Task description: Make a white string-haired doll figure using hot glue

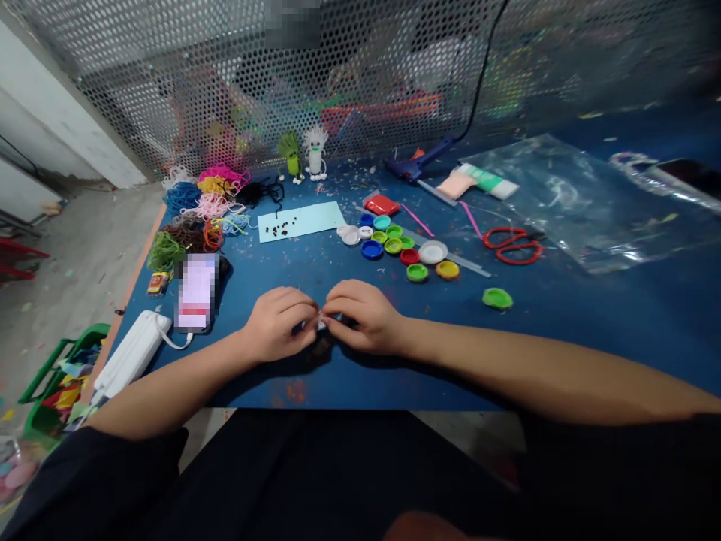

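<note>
My left hand and my right hand meet just above the blue table near its front edge. Both pinch a small pale object between their fingertips; it is too small to name. Behind them lie several coloured bottle caps, and a single green cap sits to the right. A light blue card with small dark beads lies further back. Two small yarn figures, one green and one white, stand by the mesh wall.
Bundles of coloured yarn are heaped at the back left. A phone and a white power bank lie at the left. Red scissors, a glue gun and a clear plastic bag occupy the right.
</note>
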A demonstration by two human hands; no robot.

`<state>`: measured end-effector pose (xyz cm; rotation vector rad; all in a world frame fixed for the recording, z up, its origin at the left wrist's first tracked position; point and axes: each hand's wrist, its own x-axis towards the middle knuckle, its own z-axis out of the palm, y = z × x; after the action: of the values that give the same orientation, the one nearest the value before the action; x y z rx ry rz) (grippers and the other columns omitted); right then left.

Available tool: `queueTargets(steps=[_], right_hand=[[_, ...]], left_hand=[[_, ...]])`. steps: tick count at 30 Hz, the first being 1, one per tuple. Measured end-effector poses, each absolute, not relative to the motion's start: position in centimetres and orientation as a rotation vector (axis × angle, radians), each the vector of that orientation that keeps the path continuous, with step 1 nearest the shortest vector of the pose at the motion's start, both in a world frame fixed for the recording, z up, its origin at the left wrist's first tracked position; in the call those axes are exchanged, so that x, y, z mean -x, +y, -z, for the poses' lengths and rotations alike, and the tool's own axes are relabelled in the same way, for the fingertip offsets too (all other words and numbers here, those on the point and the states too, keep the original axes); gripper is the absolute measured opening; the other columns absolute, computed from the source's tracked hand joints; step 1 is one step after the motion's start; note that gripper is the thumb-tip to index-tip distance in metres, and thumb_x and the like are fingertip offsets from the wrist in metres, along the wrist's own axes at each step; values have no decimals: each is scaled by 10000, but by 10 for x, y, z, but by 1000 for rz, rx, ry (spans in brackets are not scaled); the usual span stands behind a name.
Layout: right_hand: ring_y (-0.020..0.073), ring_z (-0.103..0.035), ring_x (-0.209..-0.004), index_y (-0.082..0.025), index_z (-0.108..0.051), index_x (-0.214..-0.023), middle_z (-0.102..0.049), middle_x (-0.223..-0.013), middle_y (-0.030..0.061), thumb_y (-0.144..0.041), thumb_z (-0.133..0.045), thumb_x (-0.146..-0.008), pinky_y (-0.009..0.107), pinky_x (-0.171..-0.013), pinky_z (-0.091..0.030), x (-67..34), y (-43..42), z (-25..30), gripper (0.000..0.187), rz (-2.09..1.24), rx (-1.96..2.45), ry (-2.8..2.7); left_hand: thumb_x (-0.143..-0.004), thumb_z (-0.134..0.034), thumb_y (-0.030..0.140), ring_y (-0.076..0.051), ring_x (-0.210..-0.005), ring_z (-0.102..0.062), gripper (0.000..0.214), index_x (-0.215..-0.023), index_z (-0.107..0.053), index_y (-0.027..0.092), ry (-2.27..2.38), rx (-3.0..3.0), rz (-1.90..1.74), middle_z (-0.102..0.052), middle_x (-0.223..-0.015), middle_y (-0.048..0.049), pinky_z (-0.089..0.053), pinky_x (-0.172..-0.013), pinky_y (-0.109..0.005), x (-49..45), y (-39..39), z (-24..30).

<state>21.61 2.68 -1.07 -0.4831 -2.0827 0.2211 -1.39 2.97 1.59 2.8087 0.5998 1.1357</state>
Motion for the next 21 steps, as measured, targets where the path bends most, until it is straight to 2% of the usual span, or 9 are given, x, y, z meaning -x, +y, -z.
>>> queueTargets(steps=[3,9,13,21], right_hand=[[171,-615,-799,-215,-635,-980,-713,-893,37,-194,-676,-1005,341,-738,-462,-215,26,10,53,-252,471,-2072],[171,-654,-847,-214,-671,-995,-744,-925,33,-217,-675,-1035,348,-753,-461,-213,25,10,41,-307,597,-2091],[175,-658,-837,-208,-676,-969,-733,-903,37,-232,-695,-1030,349,-754,-482,-218,25,11,68,-338,656,-2033],[152,-657,-737,-215,-689,-918,-699,-827,18,-197,-729,-990,318,-675,-514,-222,32,13,84,-629,732,-1905]], left_hand=[[-918,-714,162,-163,-820,-749,112,-991,-643,209,620,-2827,-1126,-806,-950,-34,-595,-758,-310,14,29,-16],[-916,-741,138,-155,-808,-747,136,-953,-631,211,617,-2818,-1122,-797,-901,-11,-611,-780,-302,19,35,-15],[-920,-751,155,-179,-883,-773,157,-1038,-657,198,664,-2784,-1104,-814,-1003,-53,-625,-804,-325,23,38,-16],[-951,-698,136,-156,-838,-762,128,-1036,-634,208,738,-2729,-1093,-813,-963,-24,-611,-771,-301,27,45,-17]])
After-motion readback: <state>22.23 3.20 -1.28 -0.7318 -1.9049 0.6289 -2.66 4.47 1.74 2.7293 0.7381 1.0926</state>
